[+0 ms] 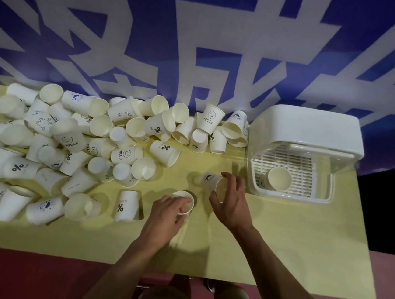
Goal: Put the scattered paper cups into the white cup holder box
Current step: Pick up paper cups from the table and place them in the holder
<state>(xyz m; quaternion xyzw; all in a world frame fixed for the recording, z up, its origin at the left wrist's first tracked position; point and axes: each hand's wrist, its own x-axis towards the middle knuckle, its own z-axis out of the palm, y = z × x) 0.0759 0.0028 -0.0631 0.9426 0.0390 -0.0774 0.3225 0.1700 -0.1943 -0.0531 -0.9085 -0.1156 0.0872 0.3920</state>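
Observation:
Several white paper cups (75, 141) lie in a heap over the left and back of the yellow table. The white cup holder box (307, 136) stands at the back right with its lid raised; one cup (276, 179) rests on the slatted tray inside. My right hand (231, 201) grips a cup (209, 182) lying on its side, fingers curled round the rim. My left hand (169, 211) holds an upright cup (187, 198) at its rim. Another cup (127, 205) stands upside down just left of my left hand.
The yellow table (279, 243) ends at a front edge near my body and a right edge beside the box. A blue banner with large white characters (203, 40) hangs behind the table. Red floor (392, 279) lies around it.

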